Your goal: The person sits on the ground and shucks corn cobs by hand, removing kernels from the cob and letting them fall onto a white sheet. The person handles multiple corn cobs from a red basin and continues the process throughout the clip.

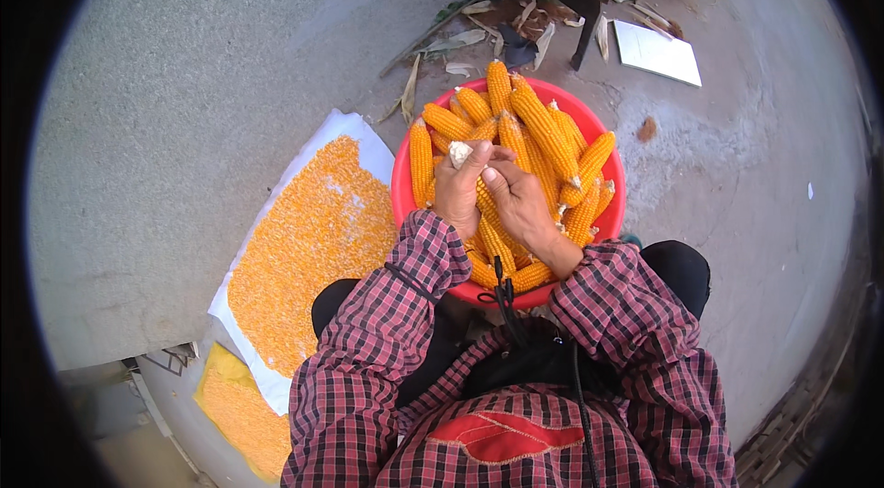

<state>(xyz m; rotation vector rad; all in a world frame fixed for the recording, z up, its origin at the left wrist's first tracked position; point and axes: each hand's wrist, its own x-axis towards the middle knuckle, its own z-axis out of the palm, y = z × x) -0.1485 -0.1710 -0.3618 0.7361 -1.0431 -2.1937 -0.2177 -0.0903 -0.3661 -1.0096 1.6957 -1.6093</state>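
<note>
My left hand (458, 192) is closed around a corn cob, whose bare white end (459, 153) sticks out above the thumb. Against the same cob presses my right hand (523, 203), its thumb beside the left one and its fingers curled around the far side. Most of the cob is hidden by the two hands. Both hands are over a red plastic basin (611, 143), heaped with husked ears of yellow corn (542, 122). Some ears lean up past the basin's far rim.
Loose kernels (311, 253) cover a white sheet (376, 146) on the concrete floor at left. A yellow sheet (210, 377) holds more kernels. Beyond the basin are dry husks (452, 40), a dark metal leg (587, 36) and a white panel (657, 53).
</note>
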